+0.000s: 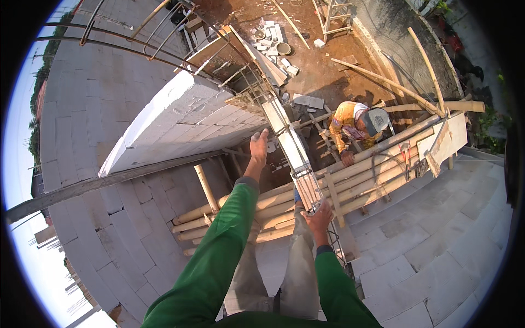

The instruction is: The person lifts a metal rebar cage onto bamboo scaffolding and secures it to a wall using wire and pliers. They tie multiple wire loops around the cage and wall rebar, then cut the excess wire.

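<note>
A narrow steel rebar cage (310, 192) runs away from me beside a pale, flat strip (290, 142). My right hand (318, 217) is closed around the near part of the cage, its fingers partly hidden behind the bars. My left hand (258, 147) is stretched forward, holding nothing, with its fingers pointing up and apart. It is beside the end of a white block wall (180, 123), left of the strip; whether it touches anything there I cannot tell. Green sleeves cover both my forearms.
Bamboo poles (350, 170) form a scaffold under my feet. A co-worker (358, 128) in a yellow-orange top and cap stands beyond it, lower down. A red-handled tool (405, 152) rests at the poles' right. Bent rebar (147, 52) juts out upper left. Broken blocks (270, 41) litter the ground below.
</note>
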`<state>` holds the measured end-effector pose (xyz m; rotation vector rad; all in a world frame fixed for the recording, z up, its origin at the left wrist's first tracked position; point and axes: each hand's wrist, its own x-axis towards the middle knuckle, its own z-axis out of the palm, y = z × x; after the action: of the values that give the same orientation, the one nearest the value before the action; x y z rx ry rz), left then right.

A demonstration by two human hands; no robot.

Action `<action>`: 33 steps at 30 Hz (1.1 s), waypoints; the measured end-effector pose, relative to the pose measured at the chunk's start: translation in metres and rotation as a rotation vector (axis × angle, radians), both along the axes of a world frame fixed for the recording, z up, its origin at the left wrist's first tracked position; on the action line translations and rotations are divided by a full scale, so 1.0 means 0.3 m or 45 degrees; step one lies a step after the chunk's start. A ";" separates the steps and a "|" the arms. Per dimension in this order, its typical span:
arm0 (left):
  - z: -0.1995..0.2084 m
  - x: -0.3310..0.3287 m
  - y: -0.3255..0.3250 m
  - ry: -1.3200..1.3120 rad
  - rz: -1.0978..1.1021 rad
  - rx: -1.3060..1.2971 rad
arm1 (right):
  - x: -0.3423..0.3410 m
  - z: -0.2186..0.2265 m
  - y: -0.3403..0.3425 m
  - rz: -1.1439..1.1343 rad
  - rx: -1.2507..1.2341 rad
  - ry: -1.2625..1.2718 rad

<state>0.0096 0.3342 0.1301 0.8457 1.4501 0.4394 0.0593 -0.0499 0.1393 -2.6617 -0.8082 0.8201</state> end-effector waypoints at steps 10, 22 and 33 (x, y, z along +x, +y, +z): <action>-0.300 0.121 0.290 -0.734 -0.137 -0.356 | -0.061 -0.088 0.061 -0.153 -0.007 -0.188; -0.157 0.121 0.277 -1.004 0.042 -0.466 | -0.111 0.025 -0.005 -0.077 0.197 -0.224; -0.120 0.038 0.263 -1.080 0.045 -0.437 | 0.017 0.292 0.274 0.161 0.244 -0.080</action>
<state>0.0210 0.4130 0.0941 0.2821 0.7146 0.4778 0.0644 0.0324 0.2267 -2.4990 -1.0252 0.6541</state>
